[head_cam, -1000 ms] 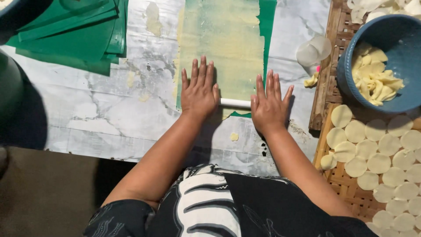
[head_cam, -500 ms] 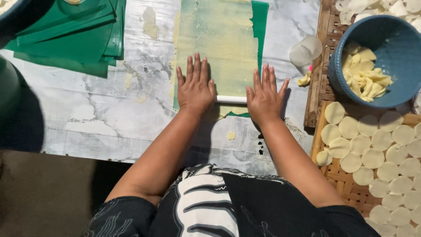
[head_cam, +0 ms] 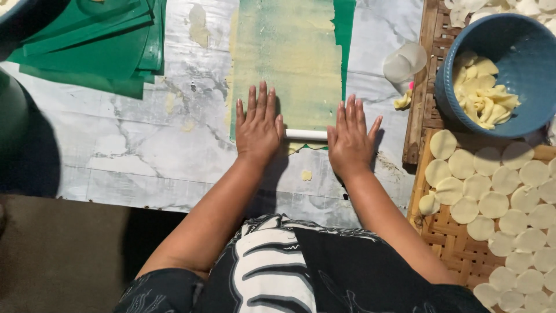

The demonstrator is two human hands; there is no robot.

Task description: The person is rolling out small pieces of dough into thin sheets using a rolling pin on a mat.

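Your left hand (head_cam: 258,128) lies flat, fingers spread and straight, palm pressed down on the left end of a thin white rolling pin (head_cam: 306,134); its grip is fully open and curls around nothing. Your right hand (head_cam: 349,139) does the same on the pin's right end, fingers fanned, palm down, grip open, only resting on the rod. The pin lies crosswise on the marbled worktop (head_cam: 145,150), and only its short middle stretch shows between your two hands. Just beyond the pin, a long sheet of pale yellow dough (head_cam: 286,58) stretches away from you, spread thin over a green plastic sheet (head_cam: 346,35) whose edge shows along the dough's right side. On your side of the pin, a small scrap of dough (head_cam: 306,175) sits on the worktop. Far to the left of the pin and beyond it lies a stack of folded green plastic sheets (head_cam: 87,52). To the right of the pin, a woven bamboo tray (head_cam: 449,243) carries many round dough discs (head_cam: 492,203), and beyond them a blue bowl (head_cam: 521,35) holds yellow dough trimmings (head_cam: 483,98). A clear round cutter (head_cam: 404,59) lies between the dough sheet and the bowl.
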